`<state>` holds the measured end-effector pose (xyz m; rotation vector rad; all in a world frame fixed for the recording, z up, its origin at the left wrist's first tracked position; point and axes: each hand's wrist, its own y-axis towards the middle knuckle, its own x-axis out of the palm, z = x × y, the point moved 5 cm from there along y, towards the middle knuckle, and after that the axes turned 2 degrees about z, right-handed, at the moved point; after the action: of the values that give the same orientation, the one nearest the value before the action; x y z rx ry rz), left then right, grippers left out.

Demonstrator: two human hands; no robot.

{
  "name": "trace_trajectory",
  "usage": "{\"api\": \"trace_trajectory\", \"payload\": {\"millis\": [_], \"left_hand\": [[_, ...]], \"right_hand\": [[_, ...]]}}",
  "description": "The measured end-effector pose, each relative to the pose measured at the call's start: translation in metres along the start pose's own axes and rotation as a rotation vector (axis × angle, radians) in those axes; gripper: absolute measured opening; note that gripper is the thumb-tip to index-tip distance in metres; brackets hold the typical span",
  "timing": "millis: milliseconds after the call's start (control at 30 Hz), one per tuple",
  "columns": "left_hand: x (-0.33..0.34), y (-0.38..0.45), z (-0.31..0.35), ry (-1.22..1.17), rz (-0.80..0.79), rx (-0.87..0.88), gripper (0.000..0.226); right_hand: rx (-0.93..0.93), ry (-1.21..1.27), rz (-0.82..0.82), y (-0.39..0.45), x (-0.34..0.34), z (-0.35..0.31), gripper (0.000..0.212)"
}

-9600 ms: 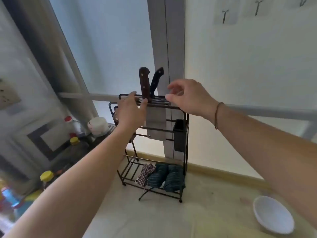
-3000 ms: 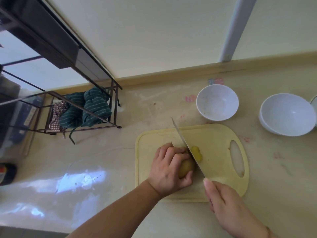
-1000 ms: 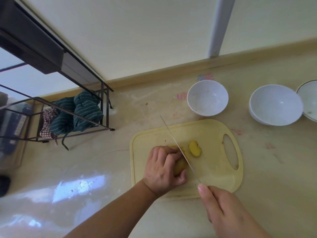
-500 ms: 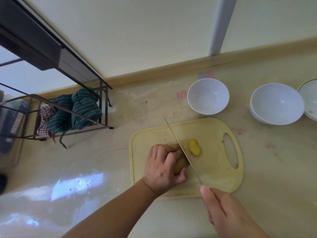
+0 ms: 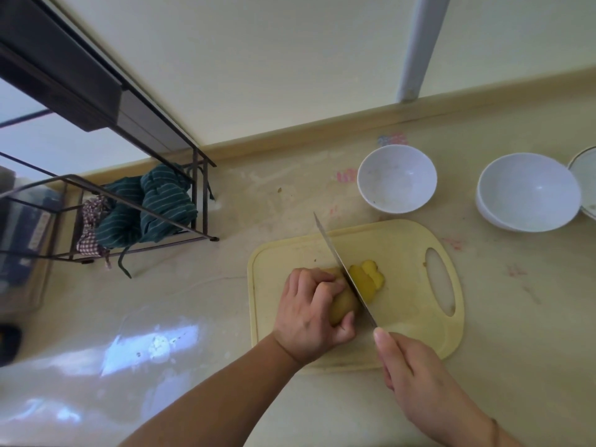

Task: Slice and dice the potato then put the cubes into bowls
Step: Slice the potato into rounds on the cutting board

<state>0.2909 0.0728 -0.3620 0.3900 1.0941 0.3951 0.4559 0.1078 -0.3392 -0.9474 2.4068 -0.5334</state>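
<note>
Fingers (image 5: 317, 283) of the left hand (image 5: 309, 312) are curling over the small yellow-brown potato (image 5: 343, 306), grasping it and pressing it onto the pale yellow plastic cutting board (image 5: 406, 253). Right beside those knuckles, the long silver knife blade (image 5: 342, 267) is slicing down through the potato. The right hand (image 5: 416, 379) is clenching round the knife handle, which it hides, with one finger lying along the top of the blade.

A few thin yellow potato slices (image 5: 367, 277) are lying on the board, just right of the blade.

I think the round potato could be rolling or slipping under the push, and then the blade could be sliding into the fingertips, because they are so close. A slice could also be sticking to the blade.

Two round white bowls (image 5: 396, 179) (image 5: 529, 191) are waiting on the far side of the board, with nothing in them yet. Far to the left, a black wire rack (image 5: 200, 191) is holding a green striped cloth (image 5: 154, 204).

I cannot read any writing or brand names; the red marks on the beige counter (image 5: 193, 301) are too blurry.
</note>
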Motion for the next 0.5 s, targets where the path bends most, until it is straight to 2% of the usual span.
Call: {"api": "trace_trajectory", "payload": {"millis": [200, 367, 500], "left_hand": [[-0.005, 0.001, -0.003, -0.037, -0.066, 0.005, 0.034], [-0.003, 0.000, -0.001, 0.002, -0.040, 0.004, 0.038], [-0.002, -0.001, -0.002, 0.015, -0.032, 0.007, 0.040]], "right_hand": [[0.117, 0.099, -0.018, -0.008, -0.008, -0.006, 0.056], [0.118, 0.126, -0.020, -0.027, -0.020, -0.020, 0.055], [0.098, 0.035, -0.006, -0.035, -0.020, -0.024, 0.054]]}}
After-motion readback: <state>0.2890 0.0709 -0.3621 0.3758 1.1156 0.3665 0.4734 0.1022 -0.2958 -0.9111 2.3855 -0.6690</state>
